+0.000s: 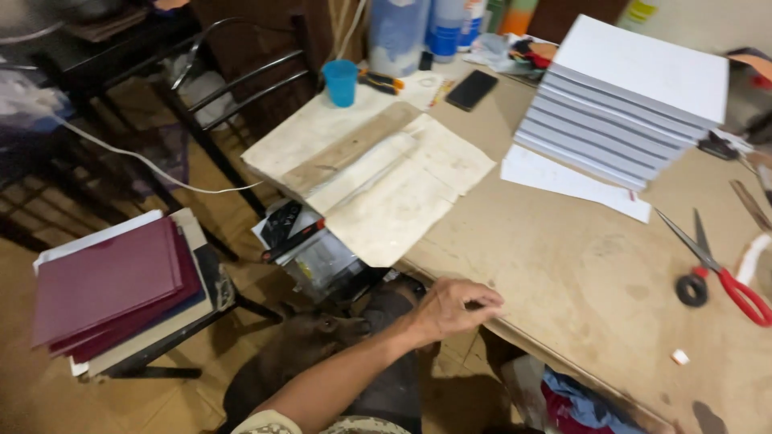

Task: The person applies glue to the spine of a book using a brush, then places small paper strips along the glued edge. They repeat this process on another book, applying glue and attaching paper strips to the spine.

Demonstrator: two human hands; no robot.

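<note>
A wide plywood worktable (579, 265) is filling the right of the frame, and a person seated at its near edge is resting the left hand (452, 308) on that edge, fingers curled loosely over the board and gripping nothing but the wood itself. The right hand is lying outside the view. A tall stack of white-covered book blocks (627, 96) is standing at the far right of the table, with a loose white sheet (563, 181) lying just in front of it. Stained paper sheets (386, 173) are hanging over the table's left corner, a worn wooden board (350, 149) lying across them. To the left, a pile of maroon covers (112, 285) is sitting on a low stand, well apart from the hand. Red-handled scissors (716, 269) are lying open near the right edge. A black phone (471, 89) and a blue plastic cup (341, 82) are sitting at the far side.
</note>
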